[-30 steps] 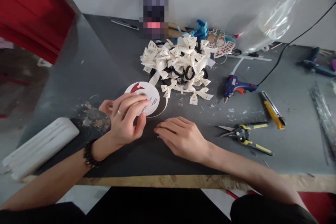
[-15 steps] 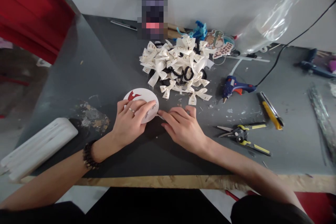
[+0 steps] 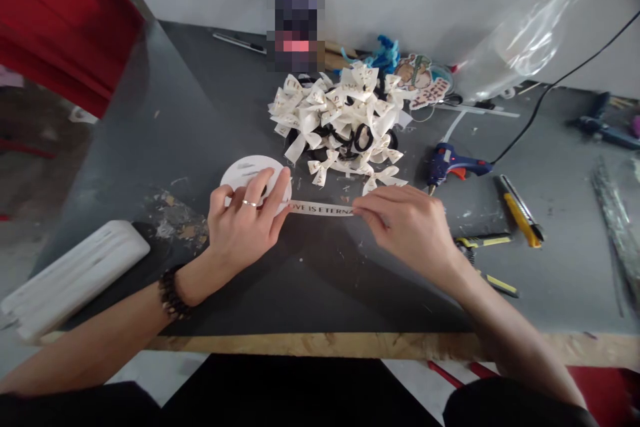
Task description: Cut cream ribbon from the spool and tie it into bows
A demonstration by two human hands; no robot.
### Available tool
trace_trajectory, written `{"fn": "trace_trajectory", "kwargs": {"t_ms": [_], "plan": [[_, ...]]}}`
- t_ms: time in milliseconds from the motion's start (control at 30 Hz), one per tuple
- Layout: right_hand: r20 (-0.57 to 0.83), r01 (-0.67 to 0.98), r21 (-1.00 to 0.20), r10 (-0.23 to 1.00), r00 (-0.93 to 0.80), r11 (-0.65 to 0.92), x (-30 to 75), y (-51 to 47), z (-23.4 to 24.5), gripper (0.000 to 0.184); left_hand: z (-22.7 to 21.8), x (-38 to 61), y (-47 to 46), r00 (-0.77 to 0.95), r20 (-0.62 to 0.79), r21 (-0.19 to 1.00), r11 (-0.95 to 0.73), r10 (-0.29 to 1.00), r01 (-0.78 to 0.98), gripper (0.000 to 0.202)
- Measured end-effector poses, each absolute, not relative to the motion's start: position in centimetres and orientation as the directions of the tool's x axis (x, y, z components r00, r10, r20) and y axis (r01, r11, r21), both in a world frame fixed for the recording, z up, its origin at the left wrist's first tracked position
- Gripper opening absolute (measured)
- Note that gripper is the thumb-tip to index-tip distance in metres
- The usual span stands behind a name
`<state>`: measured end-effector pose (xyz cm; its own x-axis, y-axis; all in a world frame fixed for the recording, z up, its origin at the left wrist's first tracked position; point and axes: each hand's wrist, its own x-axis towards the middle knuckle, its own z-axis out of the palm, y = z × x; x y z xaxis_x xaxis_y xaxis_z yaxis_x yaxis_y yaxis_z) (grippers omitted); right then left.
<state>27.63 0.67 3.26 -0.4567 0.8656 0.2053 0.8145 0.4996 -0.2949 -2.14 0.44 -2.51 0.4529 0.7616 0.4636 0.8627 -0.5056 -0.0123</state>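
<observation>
My left hand (image 3: 243,220), with a ring on one finger, grips a white ribbon spool (image 3: 235,171) from above, its fingers over the middle of the disc. From the spool a white ribbon (image 3: 320,209) printed with gold-brown capital letters runs straight to the right. My right hand (image 3: 407,220) pinches the ribbon's other end between thumb and fingers, which cover that end. Just beyond the ribbon lies a heap of white printed ribbon bows (image 3: 340,107) with black hair ties among them.
Right of the heap rests a blue glue gun (image 3: 453,163) with its cable. Yellow-handled pliers (image 3: 487,240), partly behind my right hand, and a yellow utility knife (image 3: 523,217) lie farther right. A long white plastic object (image 3: 80,273) sits at the left near the wooden table edge (image 3: 320,345).
My right hand has moved right, away from the spool, and a length of lettered ribbon now stretches between the hands. The spool has turned and shifted slightly left.
</observation>
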Motion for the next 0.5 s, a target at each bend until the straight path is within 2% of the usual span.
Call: {"fn": "trace_trajectory", "kwargs": {"t_ms": [133, 200, 333, 500], "plan": [[0.119, 0.864, -0.342, 0.929, -0.351, 0.370, 30.3, 1.4, 4.6, 0.018, -2.4, -2.5, 0.2, 0.531, 0.487, -0.106, -0.557, 0.693, 0.824, 0.064], [0.097, 0.859, -0.386, 0.941, -0.325, 0.337, 31.7, 1.1, 4.9, 0.016, -2.4, -2.6, 0.3, 0.552, 0.479, -0.104, -0.581, 0.682, 0.807, 0.057], [-0.020, 0.849, -0.476, 0.963, -0.270, 0.229, 33.7, 0.0, 4.1, 0.015, -1.7, -2.6, 0.8, 0.612, 0.372, 0.003, -0.660, 0.698, 0.752, 0.038], [-0.105, 0.863, -0.497, 0.981, -0.164, 0.091, 35.4, -0.4, 3.3, 0.020, -0.2, -2.5, 1.2, 0.559, 0.239, 0.149, -0.599, 0.794, 0.787, 0.047]]}}
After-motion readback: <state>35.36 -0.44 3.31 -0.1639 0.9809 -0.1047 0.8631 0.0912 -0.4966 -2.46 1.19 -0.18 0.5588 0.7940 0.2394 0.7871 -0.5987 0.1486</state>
